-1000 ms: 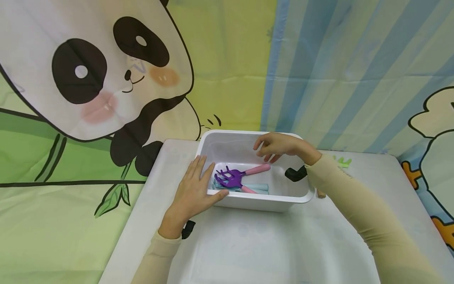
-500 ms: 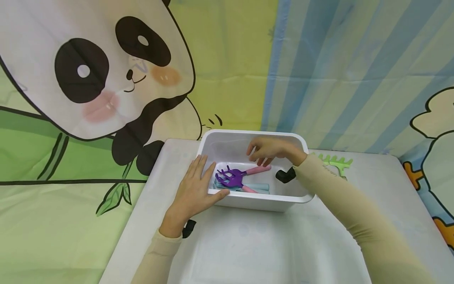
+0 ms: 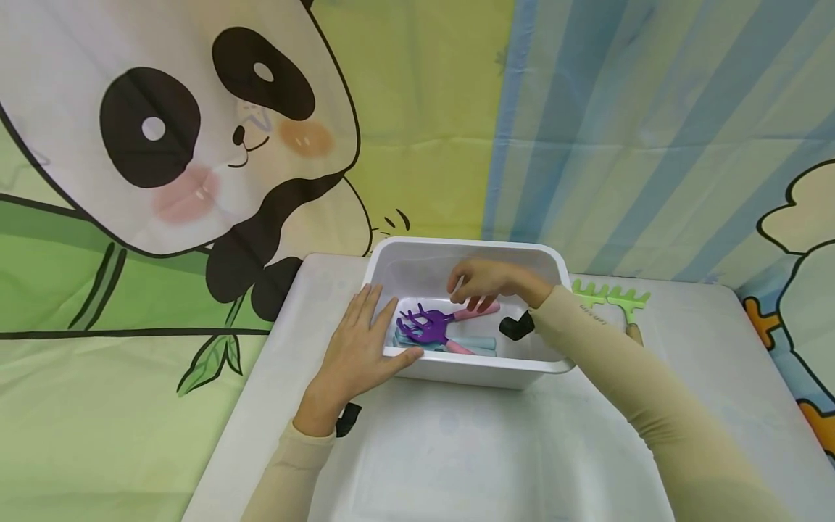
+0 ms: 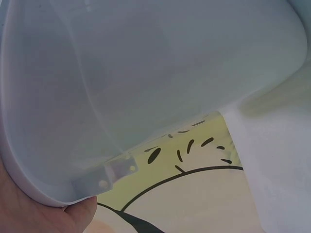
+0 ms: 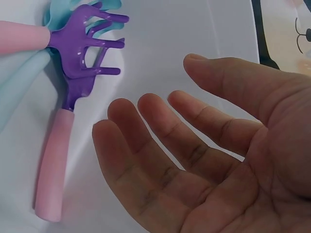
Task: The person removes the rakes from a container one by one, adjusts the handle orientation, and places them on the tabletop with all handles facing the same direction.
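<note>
A purple rake [image 3: 427, 328] with a pink handle is lying at the bottom of a white bin [image 3: 467, 368], on top of some light blue toys [image 3: 475, 344]. The right hand [image 3: 485, 281] is hanging inside the bin just above the pink handle, with its fingers [image 5: 146, 145] loose and a little bent, holding nothing. The left hand [image 3: 355, 348] is lying flat on the near left corner of the bin, its fingers straight along the rim and its thumb pressing the front edge. A green rake [image 3: 609, 299] is lying on the table just to the right of the bin. The bin is sitting on a white table [image 3: 470, 457]. Behind the table, a big cloth is hanging with a panda [image 3: 183, 130] on the left and blue stripes [image 3: 652, 130] on the right.
</note>
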{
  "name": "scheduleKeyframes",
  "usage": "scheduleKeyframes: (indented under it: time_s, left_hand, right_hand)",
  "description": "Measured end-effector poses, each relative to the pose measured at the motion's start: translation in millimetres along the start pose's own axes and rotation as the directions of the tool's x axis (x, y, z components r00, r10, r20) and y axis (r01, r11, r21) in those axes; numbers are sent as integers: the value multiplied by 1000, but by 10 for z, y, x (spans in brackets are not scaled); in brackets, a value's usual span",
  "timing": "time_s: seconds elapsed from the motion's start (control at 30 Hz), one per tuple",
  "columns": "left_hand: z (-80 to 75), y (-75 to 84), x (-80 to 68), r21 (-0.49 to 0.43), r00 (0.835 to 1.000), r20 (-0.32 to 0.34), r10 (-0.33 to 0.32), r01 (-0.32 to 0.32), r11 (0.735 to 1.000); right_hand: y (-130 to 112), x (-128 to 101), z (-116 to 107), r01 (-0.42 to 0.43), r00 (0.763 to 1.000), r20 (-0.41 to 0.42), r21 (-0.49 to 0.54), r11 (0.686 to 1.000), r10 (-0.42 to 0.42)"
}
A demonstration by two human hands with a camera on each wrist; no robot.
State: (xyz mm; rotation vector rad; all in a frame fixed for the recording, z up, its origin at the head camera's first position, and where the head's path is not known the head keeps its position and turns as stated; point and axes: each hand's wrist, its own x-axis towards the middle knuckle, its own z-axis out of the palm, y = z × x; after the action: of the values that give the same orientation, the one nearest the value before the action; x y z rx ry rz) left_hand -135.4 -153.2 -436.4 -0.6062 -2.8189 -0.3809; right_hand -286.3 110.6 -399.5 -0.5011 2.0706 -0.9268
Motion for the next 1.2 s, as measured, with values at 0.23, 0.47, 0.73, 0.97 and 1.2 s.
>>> scheduleKeyframes:
  time_s: [0.23, 0.47, 0.73, 0.97, 1.2]
  left_hand:
    - [1, 9, 9, -3, 1000, 12, 4, -4, 1000]
    - [16, 7, 15, 0, 1000, 15, 6, -6, 1000]
    - [25, 4, 18, 1, 1000, 4, 10, -10, 1000]
    - [7, 7, 5, -2, 1000, 7, -8, 8, 1000]
    - [15, -6, 5, 4, 1000, -5, 4, -4, 1000]
  right_hand:
    - [61, 85, 61, -32, 999, 18, 6, 999, 32]
    - [99, 155, 138, -71, 995, 65, -28, 997, 73]
    - [153, 161, 157, -89, 990, 106, -49, 995, 94]
    - [235, 222, 220, -129, 976, 169, -70, 989, 139]
    - [305, 268, 278, -184, 954, 225, -81, 980, 198]
